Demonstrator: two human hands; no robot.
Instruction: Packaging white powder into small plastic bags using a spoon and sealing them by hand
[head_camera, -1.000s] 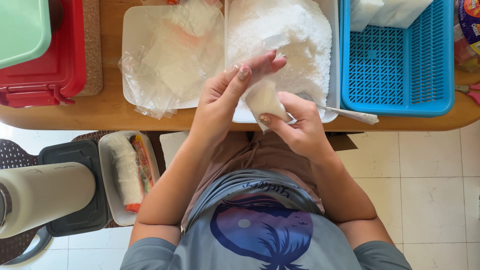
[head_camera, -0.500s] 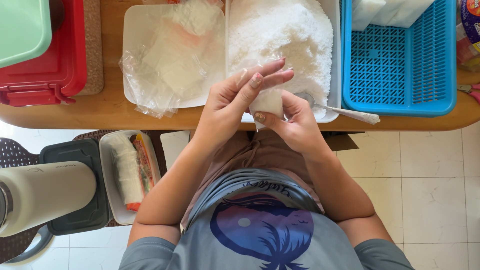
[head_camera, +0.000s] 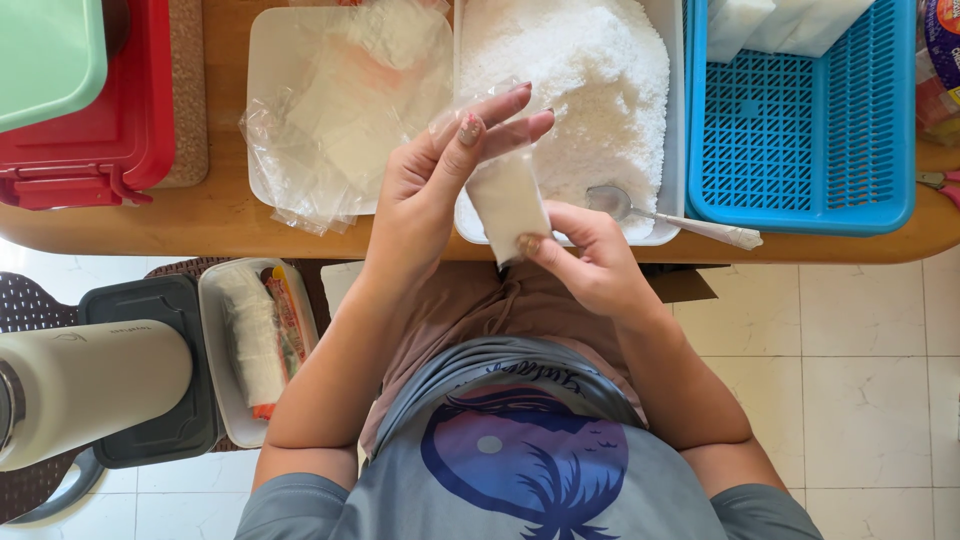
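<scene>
one small clear plastic pouch (head_camera: 507, 200) of white grains sits pinched between both hands over the table edge; it looks light, soft and slippery, best held by its top seam. left hand (head_camera: 425, 190) fingers clamp its top, right hand (head_camera: 590, 255) fingers grip the bottom. at 12 o'clock, a white tub (head_camera: 672, 120) of coarse granules; at 3, a metal spoon (head_camera: 670, 218).

Wooden table (head_camera: 200, 225) edge above pale tiled floor (head_camera: 850, 400); even light.
</scene>
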